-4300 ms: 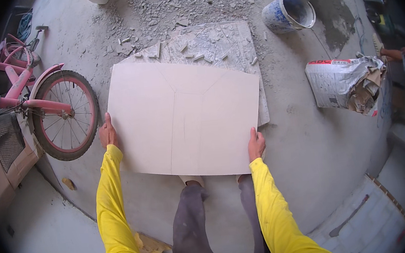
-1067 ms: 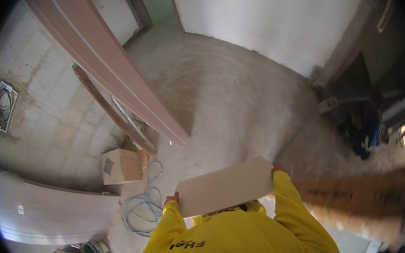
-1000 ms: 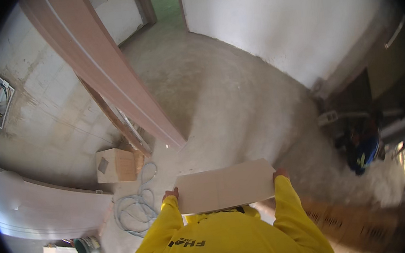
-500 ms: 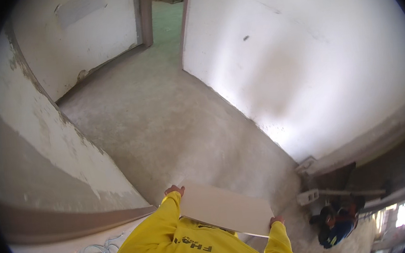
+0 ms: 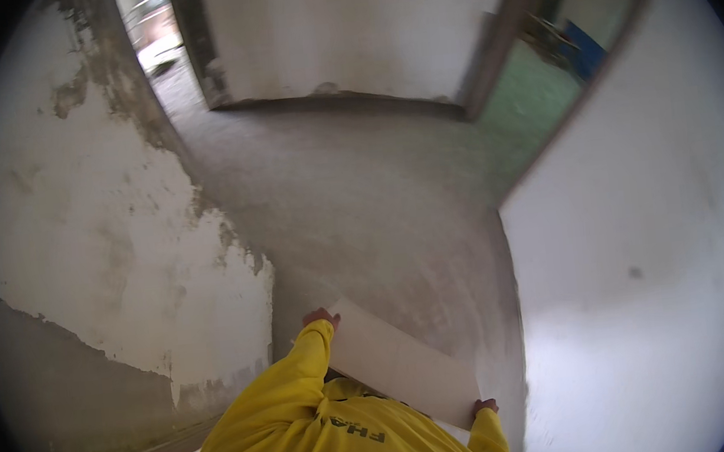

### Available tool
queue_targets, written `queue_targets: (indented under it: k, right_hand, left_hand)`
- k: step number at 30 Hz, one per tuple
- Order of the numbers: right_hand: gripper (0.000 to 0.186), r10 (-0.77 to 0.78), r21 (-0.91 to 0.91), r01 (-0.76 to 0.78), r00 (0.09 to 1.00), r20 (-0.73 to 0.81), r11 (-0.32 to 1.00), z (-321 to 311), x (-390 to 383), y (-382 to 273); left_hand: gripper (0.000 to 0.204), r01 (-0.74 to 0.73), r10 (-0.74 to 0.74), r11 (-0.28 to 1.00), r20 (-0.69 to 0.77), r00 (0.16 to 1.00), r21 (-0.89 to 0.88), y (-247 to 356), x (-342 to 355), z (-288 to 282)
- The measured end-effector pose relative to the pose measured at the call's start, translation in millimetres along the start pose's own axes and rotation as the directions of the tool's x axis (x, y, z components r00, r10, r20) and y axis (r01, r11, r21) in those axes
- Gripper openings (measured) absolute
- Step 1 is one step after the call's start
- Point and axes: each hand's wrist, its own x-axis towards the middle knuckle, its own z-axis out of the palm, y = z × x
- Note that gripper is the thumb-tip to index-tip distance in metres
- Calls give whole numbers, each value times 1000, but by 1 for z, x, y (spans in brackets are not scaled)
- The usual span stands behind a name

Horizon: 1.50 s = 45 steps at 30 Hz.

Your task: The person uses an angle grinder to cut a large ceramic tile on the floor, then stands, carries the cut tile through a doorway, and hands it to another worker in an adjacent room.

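A flat, rectangular beige tile-like panel (image 5: 403,363) is held in front of my body, slanting from upper left to lower right. My left hand (image 5: 321,318) is closed on its left end. At the opposite end, my right hand (image 5: 486,407) grips the short edge near the corner. Both arms wear yellow sleeves. The thumbs and fingers beneath the panel are mostly hidden, and so is its underside.
A patchy plastered wall (image 5: 120,249) runs close on my left, a white wall (image 5: 638,286) on my right. Ahead the bare concrete floor (image 5: 332,185) leads to a doorway (image 5: 524,97) at the right and a bright opening (image 5: 162,53) at the far left. A blue object (image 5: 584,51) stands beyond the doorway.
My view has turned to the right relative to neither wall's hold on the panel: the doorway now appears farther right, and a left opening has come into view. Both hands still hold the panel.
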Motion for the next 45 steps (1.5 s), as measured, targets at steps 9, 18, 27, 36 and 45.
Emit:
queue_targets:
  k: [9,18,27,36,45]
  right_hand:
    - [50,-406,-220,399,914,13,890,-71,108,-416]
    - [57,-542,-378,526,837,74,762,-106,79,-788]
    - [55,-897,-241,865,434,-83,440,-63,-33,-1239]
    - [38,-925,328,895,-193,-326,-303,-84,-315,-1531]
    - [40,-928,538,758,-334,-164,-368,64,-499,-1723]
  left_hand:
    - [68,255,-274,921,-23,961,-294,26,193,-114]
    - [76,468,-448,765,157,880,-442,30,371,-292]
    - [88,549,-753,369,105,650,-750,-34,575,-447]
    - [76,-262,-936,-351,333,112,-899,-112,672,-548]
    - [71,-740,-932,-140,340,-126,-658,-264,766,-688]
